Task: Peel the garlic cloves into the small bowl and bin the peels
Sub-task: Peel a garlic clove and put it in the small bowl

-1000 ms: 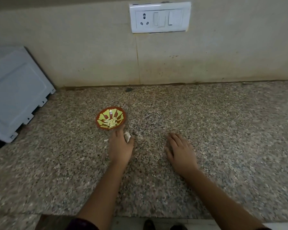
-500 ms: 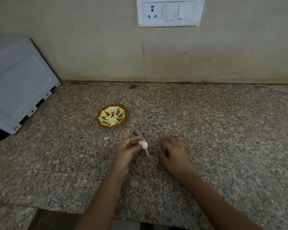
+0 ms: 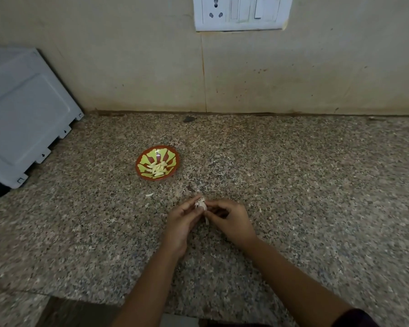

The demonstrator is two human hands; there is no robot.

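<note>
My left grip (image 3: 182, 223) and right grip (image 3: 232, 220) both pinch one garlic clove (image 3: 200, 205) over the desk (image 3: 316, 185), nearer me than the bowl (image 3: 137, 164). Its long axis seems to point toward me, with a peel strip hanging.

Speckled brown-grey granite countertop (image 3: 293, 185), front edge visible bottom left. Behind it a beige tiled wall (image 3: 128, 67) with one vertical joint (image 3: 203, 74) and reddish-brown specks (image 3: 257, 70) right of the joint. White socket-and-switch plate (image 3: 241, 13) sits at the top, cut off by the frame. Grey metal appliance casing (image 3: 21, 114) at left, angled, its notched lower edge on the counter. Small dark mark (image 3: 189, 119) on the counter near the wall seam. Lighting dim and warm, no hard shadows.
</note>
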